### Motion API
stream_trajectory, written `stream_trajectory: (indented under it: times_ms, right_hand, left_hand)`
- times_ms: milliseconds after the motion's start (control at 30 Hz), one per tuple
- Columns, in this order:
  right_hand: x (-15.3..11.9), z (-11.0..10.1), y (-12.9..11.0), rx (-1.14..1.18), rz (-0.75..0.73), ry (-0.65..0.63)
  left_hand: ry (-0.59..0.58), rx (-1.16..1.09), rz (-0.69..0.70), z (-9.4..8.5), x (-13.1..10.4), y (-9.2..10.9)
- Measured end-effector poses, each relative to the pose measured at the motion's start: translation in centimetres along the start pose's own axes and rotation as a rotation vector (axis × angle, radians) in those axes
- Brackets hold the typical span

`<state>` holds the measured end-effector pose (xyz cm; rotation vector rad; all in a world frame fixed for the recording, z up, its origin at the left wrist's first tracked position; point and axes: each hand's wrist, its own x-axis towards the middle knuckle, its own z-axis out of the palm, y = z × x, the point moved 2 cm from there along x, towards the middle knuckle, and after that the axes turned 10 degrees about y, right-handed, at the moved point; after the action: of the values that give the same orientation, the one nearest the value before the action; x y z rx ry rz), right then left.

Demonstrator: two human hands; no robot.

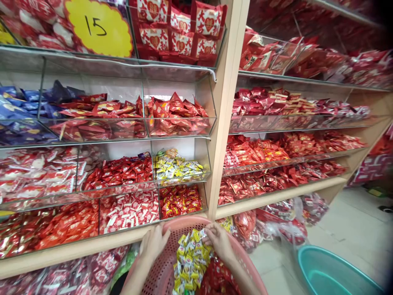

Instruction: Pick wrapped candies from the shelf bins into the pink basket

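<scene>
A pink perforated plastic basket (167, 262) stands below the shelves at the bottom centre. Inside it lie yellow and white wrapped candies (190, 262), with red-wrapped candies (218, 276) to their right. My left hand (154, 242) is closed over the basket's far left rim, its thumb on the inner side. At the far right of the basket, my right hand (218, 241) has its fingers curled in a pinch at the edge of the yellow candies, seemingly on one wrapped candy (202, 233). Its fingertips partly hide what they hold.
Shelves with clear-fronted bins rise ahead; one bin holds similar yellow candies (179, 166), above a bin of red candies (181, 200). A wooden post (225, 110) divides the shelves. Bagged candies (282, 221) lie on the floor, and a teal tub (334, 266) stands at right.
</scene>
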<state>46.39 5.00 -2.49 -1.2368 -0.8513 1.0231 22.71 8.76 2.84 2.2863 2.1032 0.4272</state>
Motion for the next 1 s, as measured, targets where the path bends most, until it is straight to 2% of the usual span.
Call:
stream_trajectory:
  times_ms: [500, 733, 1000]
  right_hand:
    - [0.1, 0.8, 1.0, -0.042, -0.03, -0.078]
    - [-0.2, 0.9, -0.1, -0.406, -0.281, -0.053]
    - [-0.1, 0.1, -0.2, -0.619, -0.341, -0.073]
  left_hand:
    - [0.024, 0.022, 0.011, -0.1, 0.1, 0.2]
    - [-0.002, 0.024, 0.01, -0.4, -0.3, 1.0]
    - [-0.016, 0.019, 0.018, -0.4, -0.3, 1.1]
